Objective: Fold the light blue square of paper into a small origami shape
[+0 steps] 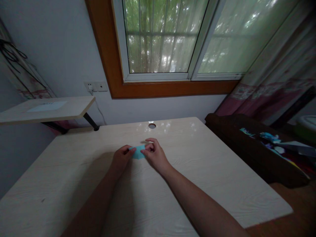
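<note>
- L hand [120,158]: fingers pinched L end of blue paper [138,153].
- R hand [156,156]: fingers gripped R end, one stuck out.
- Paper was btwn hands, on or just above counter [209,164] (couldn't tell), nr hole [152,126].

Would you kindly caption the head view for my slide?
Left hand and right hand hold a small turquoise sheet over a pale desk near a window.

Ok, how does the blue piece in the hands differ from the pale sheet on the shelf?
Colour: the blue piece is turquoise, the pale sheet whitish. Size: the blue piece looks smaller than the pale sheet. State: the left hand and right hand hold the blue piece; the pale sheet lies flat on the shelf. Both look thin, like paper.
</note>
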`<state>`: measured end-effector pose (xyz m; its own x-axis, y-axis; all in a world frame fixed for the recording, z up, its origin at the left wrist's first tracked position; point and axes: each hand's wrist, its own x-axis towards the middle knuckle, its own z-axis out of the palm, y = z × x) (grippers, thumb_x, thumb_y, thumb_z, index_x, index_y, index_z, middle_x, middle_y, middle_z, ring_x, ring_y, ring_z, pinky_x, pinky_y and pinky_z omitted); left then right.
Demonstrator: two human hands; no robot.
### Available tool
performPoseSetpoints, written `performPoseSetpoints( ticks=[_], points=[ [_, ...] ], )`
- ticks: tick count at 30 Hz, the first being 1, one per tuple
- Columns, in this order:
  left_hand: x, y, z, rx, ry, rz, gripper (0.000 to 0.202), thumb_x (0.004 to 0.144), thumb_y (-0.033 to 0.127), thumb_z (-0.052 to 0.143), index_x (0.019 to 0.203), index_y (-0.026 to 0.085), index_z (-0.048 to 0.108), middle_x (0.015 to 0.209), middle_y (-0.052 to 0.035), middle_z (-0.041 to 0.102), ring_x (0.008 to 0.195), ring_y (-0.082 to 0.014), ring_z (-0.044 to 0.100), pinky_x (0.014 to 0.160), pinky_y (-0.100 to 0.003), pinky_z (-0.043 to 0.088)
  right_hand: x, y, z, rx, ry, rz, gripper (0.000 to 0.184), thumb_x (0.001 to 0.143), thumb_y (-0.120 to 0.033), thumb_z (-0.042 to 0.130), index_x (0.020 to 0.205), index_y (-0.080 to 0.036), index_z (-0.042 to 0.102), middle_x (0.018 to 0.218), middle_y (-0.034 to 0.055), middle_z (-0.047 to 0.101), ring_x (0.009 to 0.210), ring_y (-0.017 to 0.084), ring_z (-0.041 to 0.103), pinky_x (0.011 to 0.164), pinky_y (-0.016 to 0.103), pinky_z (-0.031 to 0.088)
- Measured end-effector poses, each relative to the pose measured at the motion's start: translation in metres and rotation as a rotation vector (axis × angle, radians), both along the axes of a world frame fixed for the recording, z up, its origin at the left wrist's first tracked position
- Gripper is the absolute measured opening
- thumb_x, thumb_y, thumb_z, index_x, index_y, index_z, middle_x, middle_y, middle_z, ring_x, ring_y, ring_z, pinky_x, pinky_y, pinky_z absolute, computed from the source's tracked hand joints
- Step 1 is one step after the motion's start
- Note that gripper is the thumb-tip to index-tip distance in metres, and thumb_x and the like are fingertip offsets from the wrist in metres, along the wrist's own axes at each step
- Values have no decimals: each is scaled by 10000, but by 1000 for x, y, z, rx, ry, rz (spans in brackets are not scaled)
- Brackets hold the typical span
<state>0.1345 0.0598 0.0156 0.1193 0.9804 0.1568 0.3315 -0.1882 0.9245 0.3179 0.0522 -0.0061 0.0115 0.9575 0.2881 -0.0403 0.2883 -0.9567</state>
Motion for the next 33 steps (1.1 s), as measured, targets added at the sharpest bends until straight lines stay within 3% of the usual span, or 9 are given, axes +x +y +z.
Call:
performPoseSetpoints(
  ticks=[5, 12, 15, 20, 28, 33],
  points=[
    [-2, 3, -1, -22, -106, 59, 262, 801, 425, 625, 792, 177, 709, 762, -22, 680, 745, -173, 594, 711, -268, 453, -1, 1, 1, -32, 53, -17, 468, 723, -232, 740, 1129, -238, 508, 688, -56, 571, 624, 119, 524, 619, 244, 426],
    [-3, 4, -3, -38, -299, 128, 340, 810, 475, 609, 881, 152, 688, 830, -48, 674, 779, -179, 616, 768, -309, 503, -1, 3, 0, -44, 115, -23, 474, 703, -229, 744, 1120, -238, 518, 685, -60, 570, 619, 117, 523, 616, 243, 420],
    [1, 2, 1, -73, -341, 66, 386, 812, 493, 600, 987, 153, 650, 875, -50, 662, 786, -173, 619, 739, -304, 512, 0, 4, 1, -59, 151, -20, 479, 699, -234, 745, 1118, -237, 515, 675, -62, 568, 612, 119, 531, 613, 243, 427],
    [7, 0, 1, -52, -266, -69, 492, 724, 388, 723, 1138, 161, 583, 693, 33, 567, 626, -120, 546, 608, -230, 439, 0, 2, 4, -82, 185, 13, 482, 712, -265, 744, 1129, -236, 504, 692, -52, 599, 608, 123, 554, 607, 245, 439],
    [3, 3, -4, 27, -198, -25, 503, 750, 366, 701, 1193, 173, 560, 614, 69, 461, 561, -108, 449, 546, -216, 361, 1, -1, 2, -80, 85, 89, 572, 711, -253, 760, 1215, -253, 490, 708, -52, 606, 609, 114, 539, 604, 242, 430],
    [4, 3, -2, -7, -224, 3, 490, 740, 380, 703, 1164, 169, 575, 638, 57, 507, 577, -114, 484, 553, -217, 379, 2, 0, 2, -67, 80, 47, 509, 728, -253, 739, 1186, -244, 517, 715, -39, 622, 625, 121, 558, 620, 252, 442]
  ],
)
